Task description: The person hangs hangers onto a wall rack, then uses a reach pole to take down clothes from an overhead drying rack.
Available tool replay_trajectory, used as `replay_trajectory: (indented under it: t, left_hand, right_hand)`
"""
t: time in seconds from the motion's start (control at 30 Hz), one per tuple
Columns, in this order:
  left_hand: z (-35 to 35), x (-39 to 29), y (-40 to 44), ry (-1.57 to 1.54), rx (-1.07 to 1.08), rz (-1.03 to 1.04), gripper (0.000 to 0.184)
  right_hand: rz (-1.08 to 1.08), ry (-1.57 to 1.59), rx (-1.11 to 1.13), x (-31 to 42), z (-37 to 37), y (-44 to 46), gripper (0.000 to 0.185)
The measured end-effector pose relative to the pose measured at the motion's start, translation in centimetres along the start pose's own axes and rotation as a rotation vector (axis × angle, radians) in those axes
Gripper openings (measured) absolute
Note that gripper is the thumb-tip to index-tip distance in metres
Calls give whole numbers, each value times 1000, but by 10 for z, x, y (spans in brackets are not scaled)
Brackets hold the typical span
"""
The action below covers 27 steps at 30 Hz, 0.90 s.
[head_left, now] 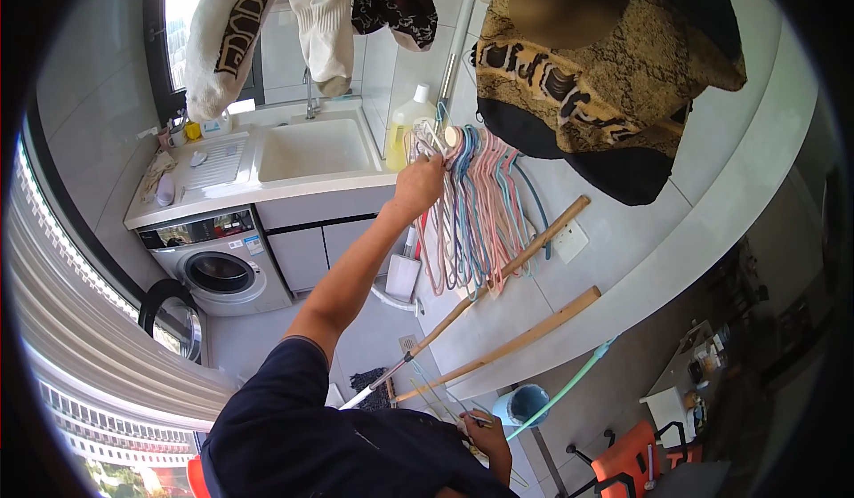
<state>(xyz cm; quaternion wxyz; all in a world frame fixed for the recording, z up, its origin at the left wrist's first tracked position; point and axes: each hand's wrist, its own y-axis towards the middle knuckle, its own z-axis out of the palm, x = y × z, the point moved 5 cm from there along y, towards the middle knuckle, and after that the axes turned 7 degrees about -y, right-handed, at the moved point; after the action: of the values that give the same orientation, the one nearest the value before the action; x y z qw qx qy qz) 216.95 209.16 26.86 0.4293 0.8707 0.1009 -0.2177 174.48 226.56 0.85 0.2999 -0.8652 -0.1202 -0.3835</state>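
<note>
White surface [200, 196] carries a sink [307, 151]; washing machine [222, 267] beneath, tiled wall [614, 240] at right. Coloured hangers [480, 218] hang in a row against the wall, hooks toward the view's top, long axes running downward. Left hand [420, 185]: fingers curled at the hooks, contact hidden, grip cannot be told. Right hand [487, 436]: fingers closed on thin frames [436, 393], outlines hard to make out.

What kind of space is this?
Most likely a home laundry area, perhaps an enclosed balcony: a front-loading washing machine sits under the counter, a sink is set in beside it, and a row of hangers hangs by the wall.
</note>
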Motion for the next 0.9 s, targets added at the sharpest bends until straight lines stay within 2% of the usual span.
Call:
replay_trajectory:
  t: [0.03,0.13,0.23,0.33,0.47,0.5,0.57,0.6,0.77,0.83,0.87,0.9]
  left_hand:
    - [1,1,0,-12,99,-82,24]
    - [-14,-15,-4,11,-4,-51,42]
    - [7,-4,-7,-156,-57,-96,62]
    - [25,3,-7,-414,-42,-15,70]
    - [56,19,7,-514,39,109,66]
    - [60,19,9,-473,98,52,66]
    - [73,14,17,-374,22,269,66]
    - [75,8,20,-366,23,295,67]
    - [90,-1,23,-376,17,259,72]
    - [81,-7,23,-378,-28,239,74]
    - [71,-12,24,-476,-3,121,74]
    - [66,-14,23,-445,-67,208,77]
  right_hand:
    - [-5,28,3,-2,2,1,24]
    - [0,9,4,0,4,2,24]
    - [-5,-11,9,11,3,3,24]
    - [-35,-52,-5,9,3,6,24]
    - [-31,-57,-12,-5,4,11,26]
    - [-15,-47,-10,-13,7,12,26]
    - [13,-32,-4,-28,11,20,26]
    - [-5,-45,-16,-29,11,24,26]
    - [-45,-69,-50,-14,-3,26,26]
    - [13,-34,-36,-5,-13,23,35]
    - [42,-15,-30,2,-18,21,40]
    - [71,25,-18,22,-27,14,37]
